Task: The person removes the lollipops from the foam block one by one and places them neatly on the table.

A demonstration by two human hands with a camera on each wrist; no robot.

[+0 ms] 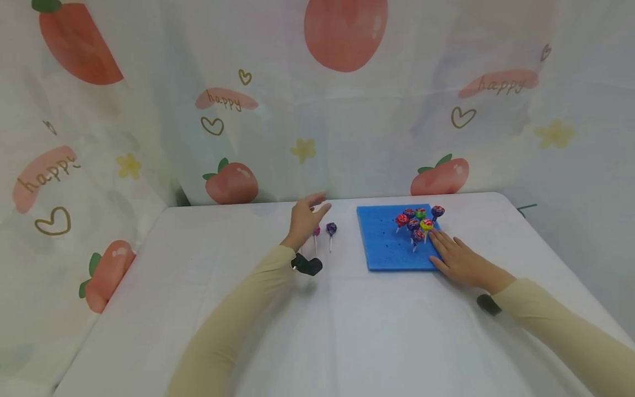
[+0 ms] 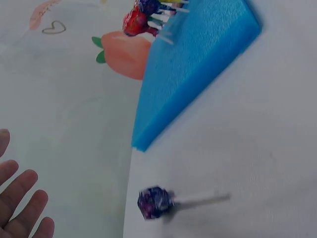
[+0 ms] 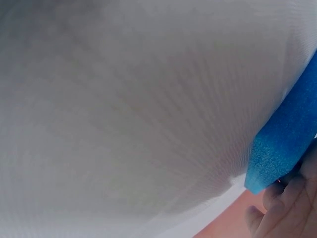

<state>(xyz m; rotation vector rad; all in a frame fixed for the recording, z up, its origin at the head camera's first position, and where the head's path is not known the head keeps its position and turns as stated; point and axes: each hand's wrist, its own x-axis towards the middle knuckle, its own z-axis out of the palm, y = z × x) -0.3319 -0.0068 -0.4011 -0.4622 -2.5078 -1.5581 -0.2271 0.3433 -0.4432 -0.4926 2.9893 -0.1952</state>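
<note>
My left hand (image 1: 303, 222) hovers over the table with its fingers apart, holding nothing. Partly covered by it is a pink-wrapped lollipop (image 1: 316, 231), and just to the right lies a purple-wrapped lollipop (image 1: 331, 227), its white stick towards me. On the right, a blue foam board (image 1: 377, 242) has several lollipops stuck upright in it, among them a red one (image 1: 402, 220), a yellow one (image 1: 426, 225) and a dark purple one (image 1: 437, 210). My right hand (image 1: 458, 262) rests along the board's right edge, fingers straight, beside the yellow lollipop.
A white cloth covers the table (image 1: 278, 336). Behind it hangs a curtain (image 1: 357, 138) printed with fruit, hearts and flowers. Small holes dot the foam board's left half. A dark strap (image 1: 307, 265) sits at my left wrist, another dark piece (image 1: 489, 304) under my right.
</note>
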